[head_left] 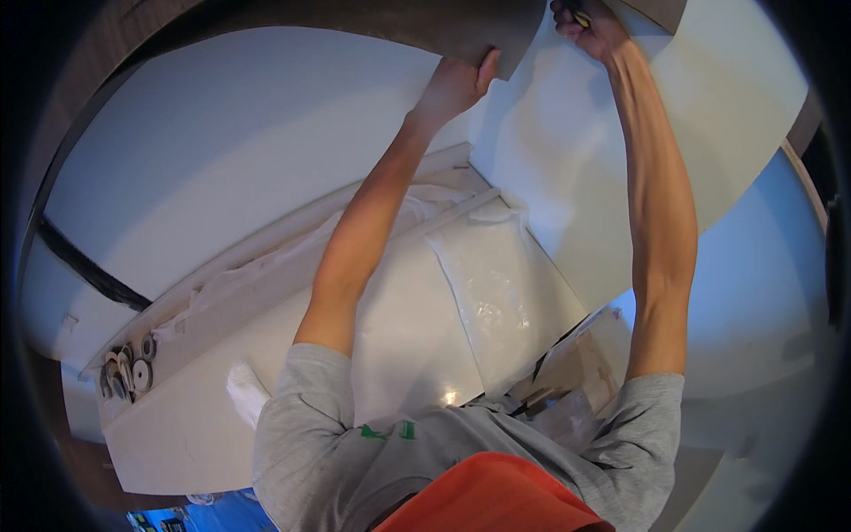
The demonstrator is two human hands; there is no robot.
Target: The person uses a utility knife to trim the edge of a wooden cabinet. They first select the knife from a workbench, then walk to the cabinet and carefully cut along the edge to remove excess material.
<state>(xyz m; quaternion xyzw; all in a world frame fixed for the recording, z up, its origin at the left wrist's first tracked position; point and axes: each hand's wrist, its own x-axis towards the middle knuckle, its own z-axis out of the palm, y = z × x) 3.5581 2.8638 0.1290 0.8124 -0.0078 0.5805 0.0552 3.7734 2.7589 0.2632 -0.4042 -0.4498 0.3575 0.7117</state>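
Note:
A thin, dark brown sheet (372,22) stretches across the top of the view, its lower edge curving down at the right. My left hand (456,87) grips that lower edge near its right end, thumb on the face towards me. Up by the white wall, my right hand (592,28) is closed around a small tool (581,18) with yellow and black parts; its exact kind is too small to make out. Just right of this hand, a second brown piece (660,11) shows at the top edge. Both arms are raised and stretched out.
Below my arms runs a white ledge (195,426) partly covered with clear plastic sheeting (483,284). Several tape rolls (140,374) sit at its left end. White walls (239,115) meet in a corner ahead. A cardboard box (581,368) stands at the lower right.

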